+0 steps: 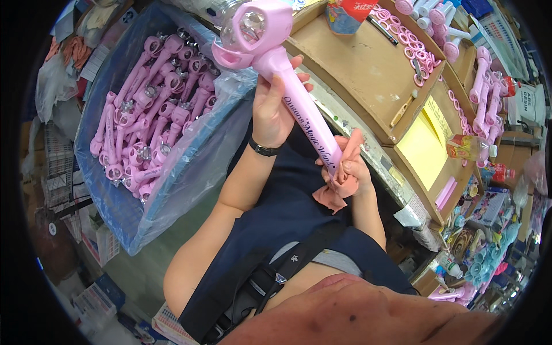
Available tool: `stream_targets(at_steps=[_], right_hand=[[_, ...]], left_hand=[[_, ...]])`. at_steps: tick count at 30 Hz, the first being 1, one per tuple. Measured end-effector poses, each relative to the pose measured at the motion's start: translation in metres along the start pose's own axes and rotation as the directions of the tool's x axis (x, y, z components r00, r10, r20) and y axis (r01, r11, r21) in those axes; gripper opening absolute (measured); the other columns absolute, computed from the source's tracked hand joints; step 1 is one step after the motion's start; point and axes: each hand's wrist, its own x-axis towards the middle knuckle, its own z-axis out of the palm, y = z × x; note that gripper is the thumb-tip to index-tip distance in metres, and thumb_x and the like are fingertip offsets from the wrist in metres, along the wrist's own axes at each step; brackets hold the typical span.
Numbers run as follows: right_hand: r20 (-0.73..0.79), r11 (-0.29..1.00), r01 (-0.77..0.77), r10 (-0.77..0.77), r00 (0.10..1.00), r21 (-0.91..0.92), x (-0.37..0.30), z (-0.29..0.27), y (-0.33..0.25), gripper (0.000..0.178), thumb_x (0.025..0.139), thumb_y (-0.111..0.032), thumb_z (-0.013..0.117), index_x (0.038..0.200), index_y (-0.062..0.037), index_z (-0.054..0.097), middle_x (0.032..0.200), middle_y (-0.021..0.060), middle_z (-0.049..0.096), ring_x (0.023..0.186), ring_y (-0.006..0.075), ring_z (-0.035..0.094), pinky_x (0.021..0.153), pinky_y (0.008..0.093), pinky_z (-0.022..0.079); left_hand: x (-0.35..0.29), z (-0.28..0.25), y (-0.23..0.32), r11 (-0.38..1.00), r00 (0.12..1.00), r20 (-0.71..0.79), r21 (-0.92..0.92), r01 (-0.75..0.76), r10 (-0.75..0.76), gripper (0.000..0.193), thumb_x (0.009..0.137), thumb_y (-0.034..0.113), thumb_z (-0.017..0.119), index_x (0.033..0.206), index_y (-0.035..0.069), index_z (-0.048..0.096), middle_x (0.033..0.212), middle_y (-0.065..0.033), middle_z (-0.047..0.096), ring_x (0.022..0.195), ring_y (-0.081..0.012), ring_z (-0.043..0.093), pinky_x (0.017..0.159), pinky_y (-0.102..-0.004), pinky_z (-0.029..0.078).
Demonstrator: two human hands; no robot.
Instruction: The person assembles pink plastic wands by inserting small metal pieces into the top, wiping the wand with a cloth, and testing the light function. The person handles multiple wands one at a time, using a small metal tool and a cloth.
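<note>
Cluttered workshop space is surrounding the person, with a large blue bin (123,218) lined in clear plastic sitting to the left and holding a heap of pink toy wands (155,109) lying crosswise over one another. To the right, a brown cardboard-topped workbench (351,63) is running diagonally, carrying a row of pink rings (411,49) along its far edge, a red and blue carton (348,14) near its top corner, and a yellow rectangular sheet (424,146) set into a lower compartment. Further right, more pink wand parts (480,86) are lying in a line, and a small clear bottle with a red and yellow label (468,148) is resting on its side beside them. Between bin and bench, a pink wand (282,75) is being held up, its long axis slanting from upper left to lower right, the round clear-windowed head pointing up and away and the handle end pointing down toward the person. The left hand (275,109) is wrapping around the shaft just below the head, wrist bent back and wearing a black band. The right hand (348,172) is closing on a peach cloth (342,184), pressing it around the handle's lower end.
</note>
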Motion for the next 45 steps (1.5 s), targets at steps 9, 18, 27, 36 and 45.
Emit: stream_targets(at_steps=[9,18,27,36,45], right_hand=[[0.504,-0.437,0.255,-0.787,0.355,-0.863,0.014,0.013,0.0,0.022,0.08,-0.003,0.063,0.101,0.0025,0.06,0.09,0.0163,0.064,0.074,0.0242,0.064,0.071,0.0307,0.051],[-0.266,0.968,-0.078,0.142,0.953,0.237,0.01,0.007,0.03,0.046,0.092,-0.044,0.04,0.108,-0.0031,0.051,0.076,0.0201,0.061,0.038,0.0227,0.047,0.033,0.0311,0.036],[-0.309,0.695,0.448,-0.68,0.665,-0.563,0.002,0.019,0.038,0.025,0.096,-0.017,0.042,0.103,0.0022,0.056,0.079,0.0067,0.061,0.069,0.0103,0.057,0.065,0.0221,0.046],[0.36,0.591,-0.515,0.368,0.857,0.621,0.004,0.006,0.029,0.06,0.091,-0.049,0.038,0.116,0.0044,0.049,0.072,0.0215,0.059,0.034,0.0156,0.039,0.03,0.0264,0.029],[0.212,0.837,-0.183,0.083,0.974,0.516,-0.014,-0.027,0.015,0.06,0.093,-0.045,0.038,0.123,0.0062,0.044,0.07,0.016,0.058,0.039,0.0126,0.042,0.036,0.0225,0.032]], left_hand=[[-0.004,0.008,-0.007,0.972,0.975,-0.215,-0.233,0.009,-0.061,0.031,0.088,0.038,0.061,0.101,0.012,0.05,0.076,-0.0011,0.049,0.063,-0.0117,0.048,0.062,-0.0292,0.043],[0.017,0.003,0.02,0.943,0.848,0.524,-0.316,0.105,0.081,0.064,0.078,0.056,0.064,0.12,0.014,0.041,0.077,-0.0014,0.05,0.059,-0.0129,0.049,0.06,-0.0296,0.042],[-0.005,0.011,0.009,0.988,0.996,0.084,-0.152,0.023,-0.01,0.082,0.071,0.071,0.054,0.127,0.013,0.038,0.075,-0.0016,0.048,0.062,-0.014,0.048,0.062,-0.0298,0.043],[0.007,0.006,0.018,0.945,0.965,0.254,-0.294,0.141,-0.065,0.071,0.08,0.068,0.048,0.121,0.011,0.042,0.073,-0.0021,0.045,0.057,-0.0123,0.044,0.057,-0.0286,0.04],[0.029,0.001,0.043,0.986,0.986,-0.077,0.06,0.154,-0.15,0.047,0.088,0.051,0.054,0.089,0.004,0.047,0.075,-0.007,0.054,0.058,-0.0146,0.056,0.055,-0.0286,0.049]])
